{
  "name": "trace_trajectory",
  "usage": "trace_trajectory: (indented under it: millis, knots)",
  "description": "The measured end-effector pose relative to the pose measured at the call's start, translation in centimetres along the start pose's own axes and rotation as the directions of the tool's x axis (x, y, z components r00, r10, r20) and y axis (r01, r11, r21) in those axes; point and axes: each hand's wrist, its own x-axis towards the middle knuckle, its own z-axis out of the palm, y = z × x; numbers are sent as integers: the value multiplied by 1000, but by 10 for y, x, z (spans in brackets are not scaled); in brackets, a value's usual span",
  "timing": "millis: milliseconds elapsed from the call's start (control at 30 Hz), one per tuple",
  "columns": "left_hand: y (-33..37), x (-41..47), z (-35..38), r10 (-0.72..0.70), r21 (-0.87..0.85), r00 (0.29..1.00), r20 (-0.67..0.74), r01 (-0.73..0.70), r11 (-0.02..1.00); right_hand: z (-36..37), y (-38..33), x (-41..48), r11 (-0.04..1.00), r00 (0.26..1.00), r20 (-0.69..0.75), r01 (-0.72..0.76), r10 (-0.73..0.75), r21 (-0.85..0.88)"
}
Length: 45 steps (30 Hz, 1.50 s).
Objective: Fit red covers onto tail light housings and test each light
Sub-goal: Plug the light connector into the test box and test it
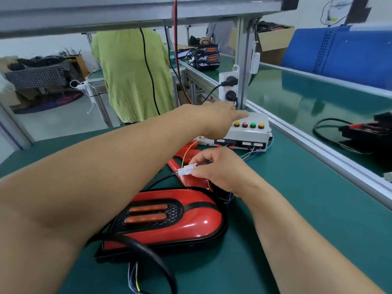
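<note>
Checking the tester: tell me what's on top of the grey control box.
Four buttons in a row: orange, red, green, yellow. The left hand hides the far left corner of the control box.

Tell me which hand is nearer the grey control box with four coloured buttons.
Left. The left hand lies over the far-left corner of the grey control box; the right hand sits in front of it, pinching a white plastic connector.
</note>
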Motion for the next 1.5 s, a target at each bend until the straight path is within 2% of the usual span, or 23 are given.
trace_trajectory:
  millis: [467, 733, 1067, 1133, 1267, 1400, 1500]
  knots:
    - [-2, 1, 17, 54, -152, 995, 84, -41, 988, 1, -1, -1, 1000, 1000, 2, 0, 0, 7]
    - [-4, 11, 5, 72, -147, 983, 170, -47, 988, -1, -5, -4, 1000, 1000, 6, -23, 23, 1]
    - [2, 10, 5, 82, -111, 989, 127, -68, 991, 0, -5, -3, 998, 1000, 23, 11, -9, -62]
    - [-2, 10, 7, 71, -188, 989, 130, -46, 981, 1, -2, -1, 999, 1000, 7, 3, -3, -32]
    - [-22, 1, 6, 0, -488, 996, 86, 42, 872, 3, -1, 0, 1000, 1000, 5, -17, 17, 20]
    - [-40, -14, 11, -93, -478, 994, 53, 108, 872, 3, -1, 1, 1000, 1000, 16, -16, 15, 27]
    - [-46, -23, 15, -105, -478, 992, 75, 128, 869, 2, -1, 0, 1000, 1000, 19, -11, 10, 18]
